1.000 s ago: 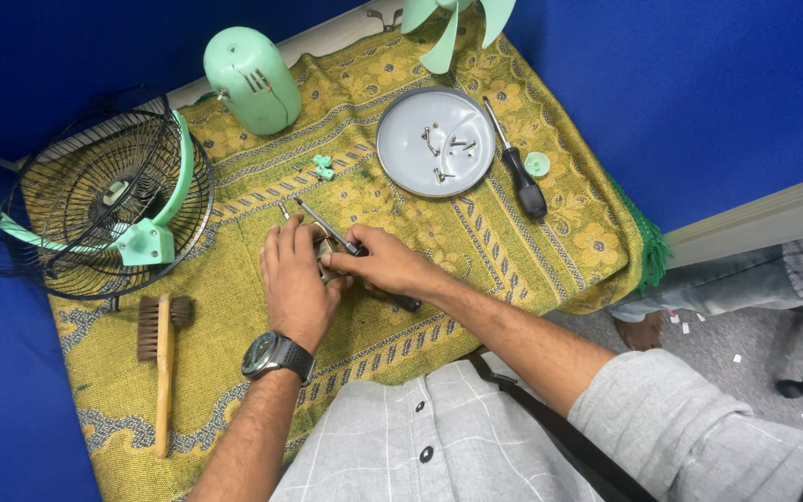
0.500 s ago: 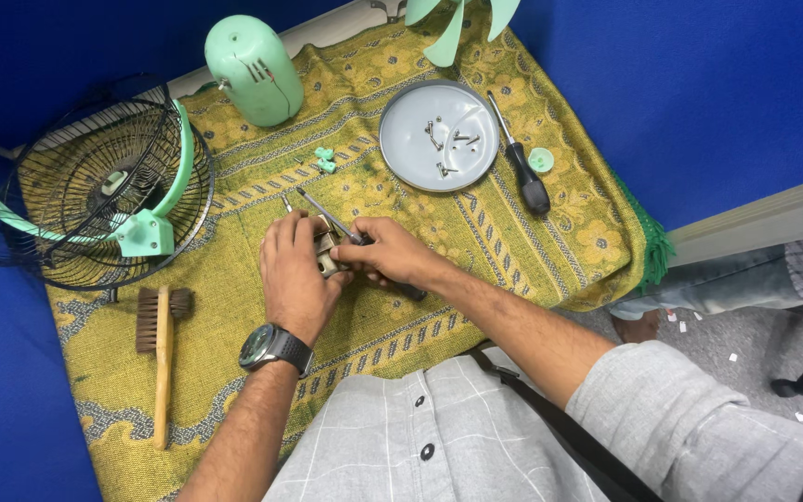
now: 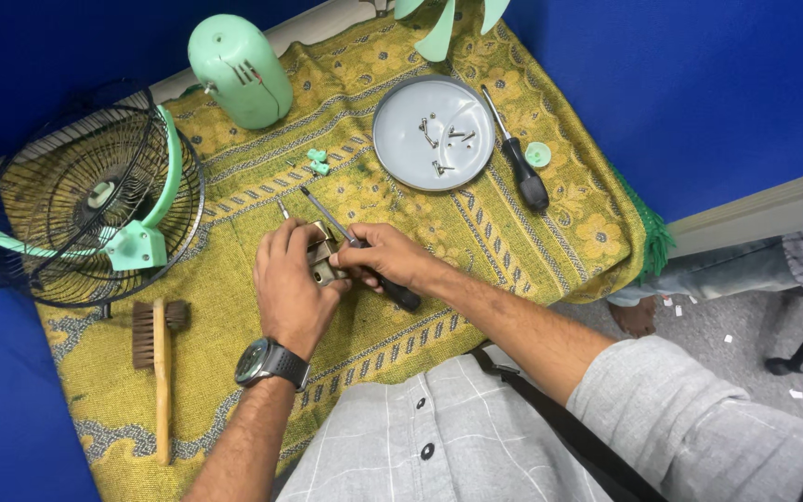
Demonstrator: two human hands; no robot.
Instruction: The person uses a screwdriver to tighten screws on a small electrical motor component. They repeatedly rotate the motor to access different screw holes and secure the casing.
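A small metal motor part [image 3: 321,258] is pinched under the curled left hand [image 3: 290,288] fingers; a screwdriver [image 3: 355,246] is gripped by the right hand [image 3: 388,258]. The part seems rigid, compact and best held by its sides.

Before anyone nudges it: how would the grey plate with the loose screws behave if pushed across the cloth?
The grey plate looks rigid and shallow, so it would probably slide flat rather than tip. The woven yellow cloth may drag or bunch under it. The small screws lie loose inside, so they would likely skitter or roll about; the low rim might not contain them.
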